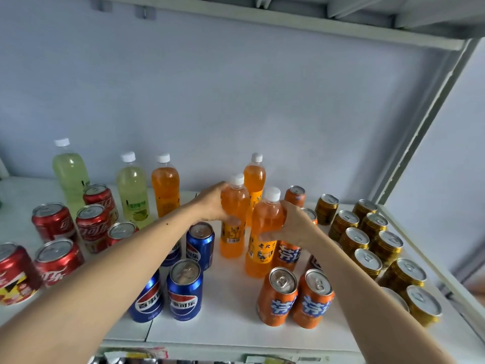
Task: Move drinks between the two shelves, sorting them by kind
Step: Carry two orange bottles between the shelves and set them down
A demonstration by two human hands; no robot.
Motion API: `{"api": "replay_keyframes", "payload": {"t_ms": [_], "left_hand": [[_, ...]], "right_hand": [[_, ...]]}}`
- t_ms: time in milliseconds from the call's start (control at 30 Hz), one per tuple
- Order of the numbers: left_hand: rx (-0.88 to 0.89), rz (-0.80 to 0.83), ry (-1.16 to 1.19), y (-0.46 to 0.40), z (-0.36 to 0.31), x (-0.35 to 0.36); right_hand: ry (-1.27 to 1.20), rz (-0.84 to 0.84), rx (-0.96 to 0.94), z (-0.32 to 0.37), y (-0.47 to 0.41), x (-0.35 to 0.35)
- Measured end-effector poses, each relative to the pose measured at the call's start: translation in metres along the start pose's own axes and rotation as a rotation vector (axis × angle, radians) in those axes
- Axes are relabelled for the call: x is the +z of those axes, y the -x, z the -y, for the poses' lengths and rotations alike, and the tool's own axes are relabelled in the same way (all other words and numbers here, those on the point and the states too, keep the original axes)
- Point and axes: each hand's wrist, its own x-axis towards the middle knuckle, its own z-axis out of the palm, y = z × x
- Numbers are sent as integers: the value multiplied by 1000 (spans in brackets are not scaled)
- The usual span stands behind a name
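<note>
My left hand (214, 203) grips an orange soda bottle (234, 232) with a white cap, standing mid-shelf. My right hand (294, 225) grips a second orange soda bottle (263, 253) just to its right and nearer to me. Two more orange bottles stand behind, one at the back (254, 185) and one further left (165, 190). Two pale green bottles (132, 191) stand at the back left. Red cola cans (53, 222) fill the left, blue Pepsi cans (185, 290) the front middle, orange Fanta cans (278, 296) the front right, gold cans (367, 261) the far right.
The white shelf board (228, 319) has bare room at the front between the blue and orange cans. A blue-grey back wall rises behind. The upper shelf (341, 24) hangs overhead, and a white upright post (430, 114) runs along the right side.
</note>
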Motion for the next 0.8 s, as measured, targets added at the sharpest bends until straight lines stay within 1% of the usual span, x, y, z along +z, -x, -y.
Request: {"api": "replay_keyframes", "payload": {"t_ms": [133,333,567,800], "left_hand": [[5,-7,32,-5,1,2],[12,-45,31,-9,1,2],[33,-107,50,-15,-3,-10],[114,-155,67,-9,-32,-38]], "right_hand": [[13,14,10,-1,-3,-1],[8,-11,-14,3,0,0],[-61,-93,-12,9,-3,-13],[-117,-209,-33,29,11,-47]]}}
